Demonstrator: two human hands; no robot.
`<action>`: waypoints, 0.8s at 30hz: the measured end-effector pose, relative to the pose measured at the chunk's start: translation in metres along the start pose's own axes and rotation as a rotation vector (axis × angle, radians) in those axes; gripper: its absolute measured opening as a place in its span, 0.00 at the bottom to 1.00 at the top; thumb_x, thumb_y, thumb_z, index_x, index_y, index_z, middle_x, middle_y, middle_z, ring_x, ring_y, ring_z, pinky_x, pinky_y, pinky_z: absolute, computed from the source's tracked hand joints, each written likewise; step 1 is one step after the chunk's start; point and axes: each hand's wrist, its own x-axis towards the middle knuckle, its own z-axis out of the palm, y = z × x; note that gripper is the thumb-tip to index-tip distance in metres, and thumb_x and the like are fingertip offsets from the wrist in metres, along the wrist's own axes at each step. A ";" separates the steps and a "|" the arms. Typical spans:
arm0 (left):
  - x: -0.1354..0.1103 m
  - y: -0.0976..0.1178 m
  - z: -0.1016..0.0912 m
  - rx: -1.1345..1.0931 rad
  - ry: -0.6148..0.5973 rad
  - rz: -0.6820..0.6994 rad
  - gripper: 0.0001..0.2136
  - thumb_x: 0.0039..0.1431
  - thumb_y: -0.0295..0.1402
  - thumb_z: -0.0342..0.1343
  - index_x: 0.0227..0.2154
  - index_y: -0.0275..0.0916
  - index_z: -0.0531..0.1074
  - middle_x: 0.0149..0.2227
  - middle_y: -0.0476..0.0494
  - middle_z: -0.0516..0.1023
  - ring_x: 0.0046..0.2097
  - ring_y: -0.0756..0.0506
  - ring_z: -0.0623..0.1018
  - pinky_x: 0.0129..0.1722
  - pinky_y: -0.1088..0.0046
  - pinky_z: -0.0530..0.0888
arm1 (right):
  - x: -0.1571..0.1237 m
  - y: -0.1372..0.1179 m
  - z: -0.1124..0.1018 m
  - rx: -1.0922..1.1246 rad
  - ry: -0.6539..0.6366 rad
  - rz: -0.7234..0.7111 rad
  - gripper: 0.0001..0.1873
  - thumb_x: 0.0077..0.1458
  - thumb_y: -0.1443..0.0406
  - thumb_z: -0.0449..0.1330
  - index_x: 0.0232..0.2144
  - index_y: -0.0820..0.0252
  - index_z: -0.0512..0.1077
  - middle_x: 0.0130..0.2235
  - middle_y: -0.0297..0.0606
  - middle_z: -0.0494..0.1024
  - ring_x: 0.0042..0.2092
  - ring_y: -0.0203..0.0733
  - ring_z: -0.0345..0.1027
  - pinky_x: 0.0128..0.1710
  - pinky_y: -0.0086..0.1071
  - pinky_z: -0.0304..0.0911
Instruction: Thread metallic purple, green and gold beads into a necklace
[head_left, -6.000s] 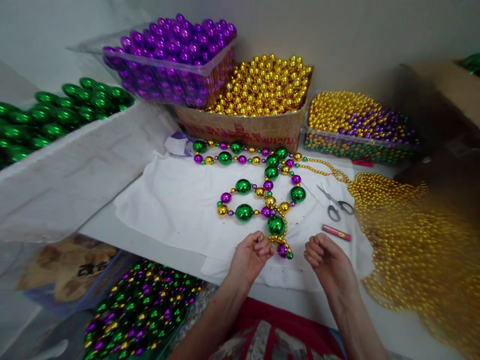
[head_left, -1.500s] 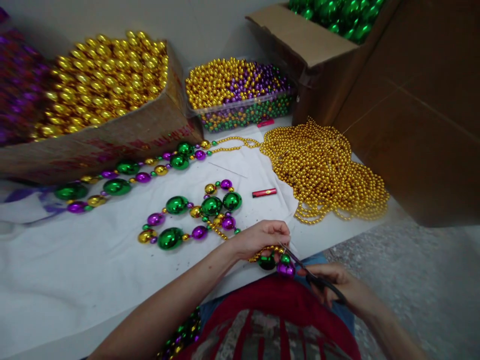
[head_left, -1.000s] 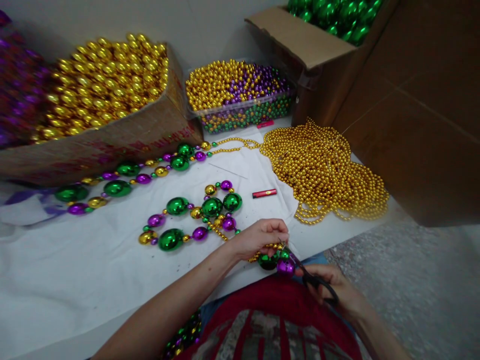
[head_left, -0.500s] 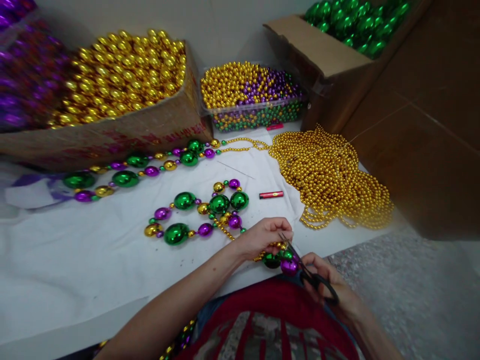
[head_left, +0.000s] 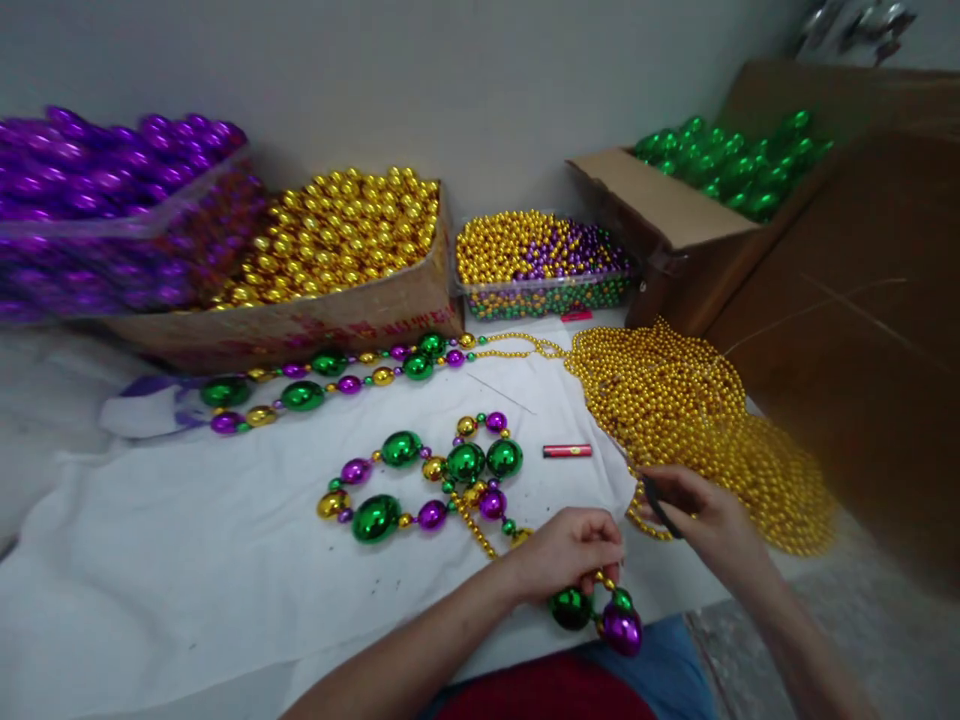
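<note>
My left hand is closed, pinching a string of shiny green, purple and gold beads near the table's front edge. From its fingers hang a large green bead and a purple bead of this bead necklace; the rest lies looped on the white cloth to the left. My right hand is apart from it, closed on the black-handled scissors, beside the pile of gold bead strands. The scissor blades are mostly hidden. A red lighter-like stick rests just beyond my left hand, and a thin needle-like rod lies farther back.
Another bead necklace stretches along the back. Behind stand a bin of purple beads, a carton of gold beads, a clear tub of small mixed beads and a tall cardboard box with green beads at right.
My right hand has carried the scissors away from the string at my left hand, forward and right to the gold strands. My left hand keeps its hold. The view has shifted.
</note>
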 end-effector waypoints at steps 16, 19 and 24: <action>-0.012 -0.008 0.002 0.110 0.098 0.038 0.06 0.51 0.34 0.53 0.28 0.36 0.67 0.24 0.51 0.70 0.21 0.54 0.66 0.19 0.80 0.60 | 0.148 -0.034 0.071 -0.770 -0.086 -0.075 0.13 0.59 0.60 0.54 0.43 0.63 0.68 0.34 0.37 0.73 0.35 0.39 0.68 0.36 0.36 0.63; -0.009 -0.006 0.001 0.118 0.088 0.072 0.06 0.52 0.35 0.52 0.29 0.37 0.67 0.25 0.50 0.70 0.22 0.53 0.66 0.20 0.80 0.60 | 0.159 -0.036 0.071 -0.780 -0.169 -0.076 0.16 0.59 0.58 0.55 0.45 0.64 0.68 0.39 0.38 0.73 0.38 0.38 0.69 0.39 0.38 0.66; -0.008 -0.004 -0.006 0.093 0.068 0.044 0.07 0.53 0.36 0.52 0.29 0.37 0.65 0.25 0.50 0.70 0.22 0.53 0.67 0.19 0.80 0.59 | 0.124 -0.041 0.065 -0.722 -0.284 -0.182 0.12 0.60 0.62 0.55 0.44 0.63 0.69 0.44 0.39 0.72 0.47 0.42 0.66 0.47 0.43 0.63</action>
